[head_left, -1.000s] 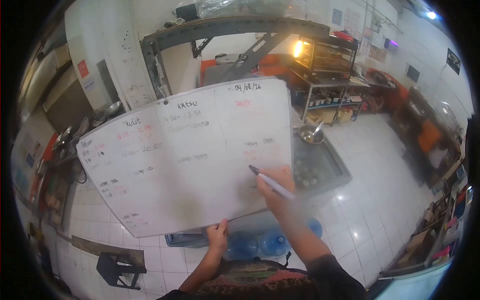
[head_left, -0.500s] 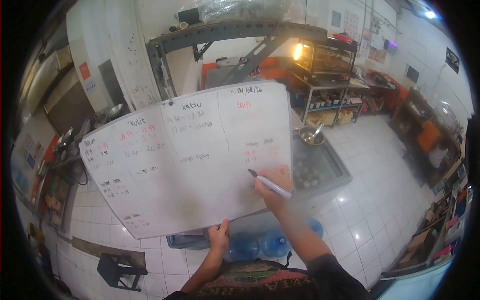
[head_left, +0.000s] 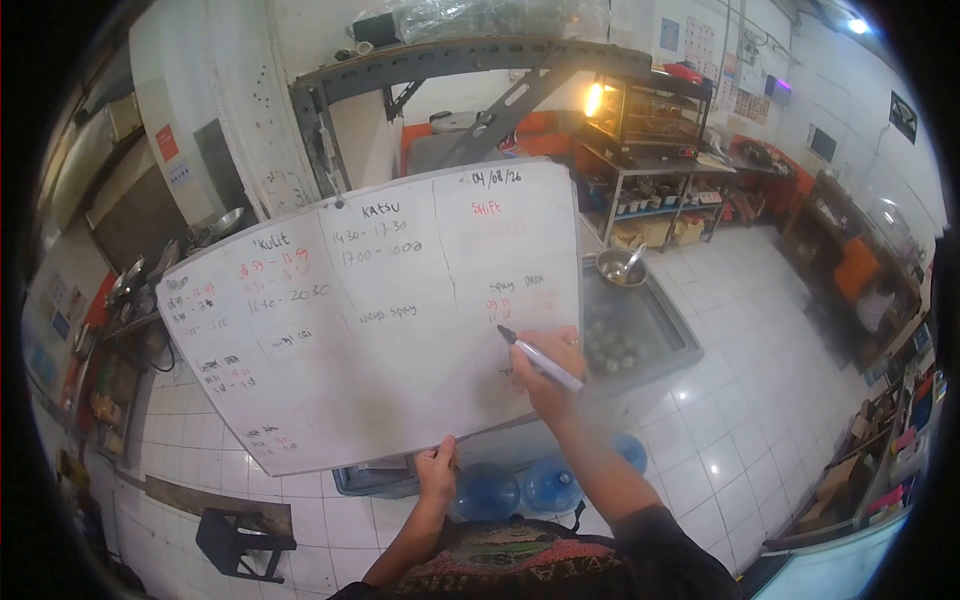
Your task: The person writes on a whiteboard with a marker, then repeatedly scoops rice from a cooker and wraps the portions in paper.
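Observation:
A large whiteboard (head_left: 400, 380) with handwritten columns in black and red is tilted in front of me. My left hand (head_left: 437, 470) grips its bottom edge, thumb on the front face. In my right hand (head_left: 550, 368) is a marker (head_left: 545, 366) with a pale barrel. Its dark tip points up and left, at the right column just below the red "spicy" times. Whether the tip touches the board I cannot tell. Part of the writing under my right hand is hidden.
Behind the board's right side, a metal bowl (head_left: 622, 268) sits on a glass-topped chest (head_left: 650, 345). Blue water jugs (head_left: 552, 486) stand below the board. A black stool (head_left: 243, 545) is at the lower left. A lit display cabinet (head_left: 660, 115) and shelves are behind.
My right hand has moved the marker tip slightly up, closer to the red times. The board has shifted very slightly; my left hand keeps its hold.

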`<state>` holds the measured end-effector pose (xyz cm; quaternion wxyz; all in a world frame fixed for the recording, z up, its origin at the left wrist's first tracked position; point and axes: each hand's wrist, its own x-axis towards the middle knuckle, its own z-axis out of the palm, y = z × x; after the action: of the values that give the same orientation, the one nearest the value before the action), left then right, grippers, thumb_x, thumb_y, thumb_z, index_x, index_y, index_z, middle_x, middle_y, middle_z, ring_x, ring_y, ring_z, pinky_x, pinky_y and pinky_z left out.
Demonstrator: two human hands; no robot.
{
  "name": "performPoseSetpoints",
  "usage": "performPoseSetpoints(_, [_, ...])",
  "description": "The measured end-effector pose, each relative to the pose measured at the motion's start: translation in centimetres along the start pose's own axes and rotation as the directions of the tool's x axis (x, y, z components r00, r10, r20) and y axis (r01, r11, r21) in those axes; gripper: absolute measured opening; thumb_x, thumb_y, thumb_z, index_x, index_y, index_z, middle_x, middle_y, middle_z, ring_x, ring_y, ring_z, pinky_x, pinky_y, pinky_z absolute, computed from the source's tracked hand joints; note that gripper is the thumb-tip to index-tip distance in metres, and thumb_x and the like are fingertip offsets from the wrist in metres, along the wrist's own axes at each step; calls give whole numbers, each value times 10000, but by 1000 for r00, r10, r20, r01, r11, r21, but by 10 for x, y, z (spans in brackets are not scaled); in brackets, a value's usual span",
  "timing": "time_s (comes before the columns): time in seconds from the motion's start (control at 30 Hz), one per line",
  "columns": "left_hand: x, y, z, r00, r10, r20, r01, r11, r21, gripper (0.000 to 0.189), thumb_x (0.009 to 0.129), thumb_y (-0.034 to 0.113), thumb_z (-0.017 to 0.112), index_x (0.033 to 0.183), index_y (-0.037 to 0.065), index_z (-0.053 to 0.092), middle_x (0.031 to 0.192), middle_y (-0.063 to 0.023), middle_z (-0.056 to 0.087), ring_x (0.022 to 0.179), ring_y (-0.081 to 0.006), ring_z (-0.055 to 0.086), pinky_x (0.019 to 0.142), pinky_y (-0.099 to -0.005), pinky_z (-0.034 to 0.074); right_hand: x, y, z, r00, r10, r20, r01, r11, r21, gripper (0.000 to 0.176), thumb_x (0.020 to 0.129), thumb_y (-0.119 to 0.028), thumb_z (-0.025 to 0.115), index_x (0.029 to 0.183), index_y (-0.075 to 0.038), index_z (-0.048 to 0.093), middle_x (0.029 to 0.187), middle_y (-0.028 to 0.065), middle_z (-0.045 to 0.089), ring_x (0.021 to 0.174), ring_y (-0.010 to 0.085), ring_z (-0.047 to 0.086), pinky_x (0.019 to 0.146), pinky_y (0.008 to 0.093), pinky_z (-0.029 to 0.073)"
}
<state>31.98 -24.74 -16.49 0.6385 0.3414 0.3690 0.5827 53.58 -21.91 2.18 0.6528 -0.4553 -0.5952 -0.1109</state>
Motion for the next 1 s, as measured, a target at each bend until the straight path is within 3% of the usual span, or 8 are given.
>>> performPoseSetpoints(0.17, [5, -6, -6, 1000, -3, 2, 3, 1000, 7, 322, 942, 163, 692, 661, 115, 543, 621, 65, 462, 533, -55, 344, 507, -264, 246, -6, 7, 1, 998, 58, 38, -59, 998, 9, 179, 683, -14, 765, 849, -70, 726, 730, 39, 706, 643, 205, 585, 748, 324, 419])
performPoseSetpoints(0.57, [0, 9, 6, 999, 25, -26, -25, 999, 22, 336, 961, 146, 661, 650, 103, 541, 614, 67, 445, 532, -48, 327, 499, -268, 218, -9, 7, 4, 992, 106, -73, -105, 994, 21, 186, 678, -1, 763, 853, -53, 730, 709, 62, 691, 661, 227, 589, 715, 348, 456])
performPoseSetpoints(1.0, [0, 7, 2, 1000, 17, -20, -17, 1000, 5, 338, 960, 150, 664, 659, 104, 517, 609, 62, 434, 528, -57, 324, 494, -268, 226, -14, 10, 4, 992, 107, -69, -108, 994, -6, 185, 680, 9, 760, 848, -55, 714, 783, 81, 710, 717, 248, 623, 738, 351, 470])
